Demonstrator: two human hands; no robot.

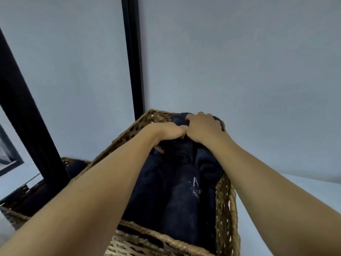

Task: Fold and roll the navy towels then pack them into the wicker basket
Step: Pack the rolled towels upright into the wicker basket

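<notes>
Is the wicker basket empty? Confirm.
No, the wicker basket is packed with rolled navy towels, both hands pressing one at its far end.

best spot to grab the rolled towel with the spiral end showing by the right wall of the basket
Pinch the rolled towel by its exposed spiral end, coming from above and slightly from the near side. That end faces up near the wicker basket rim, while its length is wedged between neighbouring rolls and the right wall, so the sides are probably hard to reach. Both hands, left hand and right hand, are busy farther back.
</notes>
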